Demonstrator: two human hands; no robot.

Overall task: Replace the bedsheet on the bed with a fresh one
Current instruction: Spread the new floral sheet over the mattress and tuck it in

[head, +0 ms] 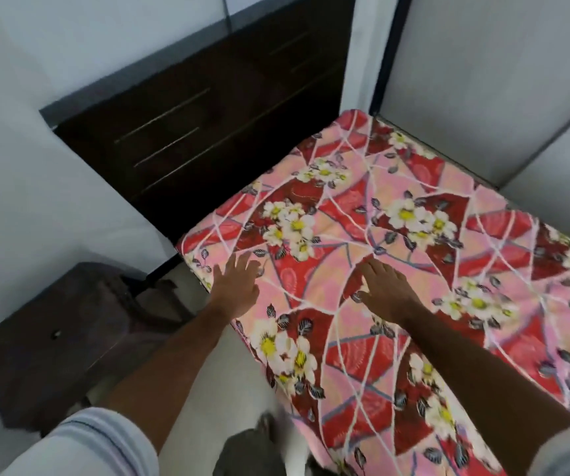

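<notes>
Both hands, left (237, 286) and right (384, 292), press flat, fingers spread, smoothing the floral bedsheet (414, 255); best swept outward toward the bed's edges.

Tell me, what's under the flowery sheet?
The flowery sheet covers the whole bed top, so whatever lies beneath is hidden. Both hands, left hand and right hand, lie flat on it.

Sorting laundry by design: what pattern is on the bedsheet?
The bedsheet is red and pink with white-yellow flowers and white curved lines, seen in the head view.
</notes>
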